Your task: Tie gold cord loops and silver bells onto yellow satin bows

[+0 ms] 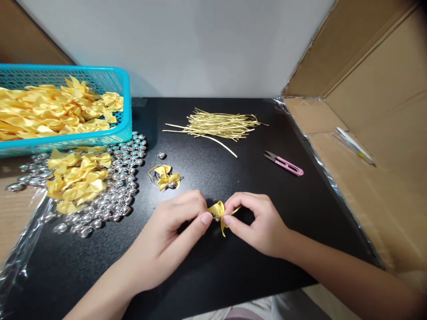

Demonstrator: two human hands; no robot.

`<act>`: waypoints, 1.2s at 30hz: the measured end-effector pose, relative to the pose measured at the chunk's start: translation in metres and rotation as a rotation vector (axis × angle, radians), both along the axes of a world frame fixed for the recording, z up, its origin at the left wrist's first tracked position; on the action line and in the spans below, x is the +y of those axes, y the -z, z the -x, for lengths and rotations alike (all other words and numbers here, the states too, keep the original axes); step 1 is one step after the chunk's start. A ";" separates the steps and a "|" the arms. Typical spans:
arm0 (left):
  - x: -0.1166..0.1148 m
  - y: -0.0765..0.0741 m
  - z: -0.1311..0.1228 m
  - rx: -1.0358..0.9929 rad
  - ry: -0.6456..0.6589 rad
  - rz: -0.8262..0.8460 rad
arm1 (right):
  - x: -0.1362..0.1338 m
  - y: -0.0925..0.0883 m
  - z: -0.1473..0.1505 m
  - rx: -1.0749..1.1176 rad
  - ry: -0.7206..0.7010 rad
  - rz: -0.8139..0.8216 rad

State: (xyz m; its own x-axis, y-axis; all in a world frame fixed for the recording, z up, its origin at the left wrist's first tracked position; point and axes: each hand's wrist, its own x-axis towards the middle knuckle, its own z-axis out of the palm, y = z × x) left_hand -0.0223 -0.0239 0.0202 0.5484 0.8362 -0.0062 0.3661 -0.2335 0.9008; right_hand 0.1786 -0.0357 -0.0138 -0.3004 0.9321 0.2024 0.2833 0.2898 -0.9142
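Note:
Near the front middle of the black table, a yellow ribbon bow (pixel 218 209) hangs between my two hands. My left hand (pixel 182 218) pinches its left side, at a gold tie whose end is mostly hidden by the fingers. Thumb and forefinger of my right hand (pixel 255 218) are closed on the bow's right side, and a gold tie sticks out past them. A small silver bead shows partly under the bow. Beyond my left hand lie finished-looking yellow bows (pixel 168 178) with silver beads and a looped gold tie. A single silver bead (pixel 162 155) rests behind them.
A blue basket (pixel 126 106) of yellow bows stands at the back left. Before it, more bows (pixel 80 178) lie among many silver beads (pixel 116 195). Gold ties (pixel 222 124) are piled at the back; pink snips (pixel 288 166) lie right. Cardboard (pixel 376 106) borders the right side.

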 end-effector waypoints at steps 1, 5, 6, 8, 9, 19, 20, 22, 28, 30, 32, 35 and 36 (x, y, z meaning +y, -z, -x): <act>0.002 0.000 0.003 -0.086 0.004 0.116 | 0.000 0.000 -0.001 -0.009 -0.002 -0.005; 0.008 0.002 0.013 -0.556 -0.132 0.390 | 0.003 -0.001 -0.003 -0.004 0.014 0.045; 0.009 0.003 0.014 -0.604 -0.188 0.411 | 0.004 -0.001 -0.004 0.016 0.020 0.075; 0.012 0.003 0.016 -0.629 -0.282 0.399 | 0.005 0.000 -0.005 0.062 0.029 0.138; 0.013 0.003 0.016 -0.624 -0.310 0.382 | 0.006 0.000 -0.005 0.082 0.034 0.164; 0.009 0.002 0.021 -0.717 0.105 0.579 | 0.007 -0.002 -0.007 0.069 0.033 0.165; 0.008 0.001 0.024 -0.602 0.222 0.664 | 0.007 -0.003 -0.007 0.051 0.029 0.127; 0.007 -0.001 0.026 -0.389 0.374 0.842 | 0.006 -0.004 -0.009 0.004 0.014 0.045; 0.007 0.005 0.004 -0.116 0.281 0.874 | 0.003 0.001 -0.009 -0.110 -0.076 -0.223; 0.006 0.009 -0.006 -0.077 0.205 0.738 | 0.003 0.003 -0.008 -0.099 -0.095 -0.278; 0.004 0.013 -0.013 -0.109 0.120 0.586 | 0.002 0.002 -0.007 -0.071 -0.088 -0.249; 0.000 0.017 -0.015 -0.194 0.036 0.520 | 0.002 -0.002 -0.005 0.033 -0.061 0.001; -0.001 0.018 -0.016 -0.215 0.008 0.509 | 0.002 -0.003 -0.004 0.085 -0.054 0.107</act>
State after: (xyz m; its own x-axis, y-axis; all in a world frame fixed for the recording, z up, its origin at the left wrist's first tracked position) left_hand -0.0068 -0.0246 0.0019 0.5882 0.7528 -0.2955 0.1611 0.2490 0.9550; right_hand 0.1829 -0.0335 -0.0110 -0.3366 0.9327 0.1294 0.1906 0.2021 -0.9606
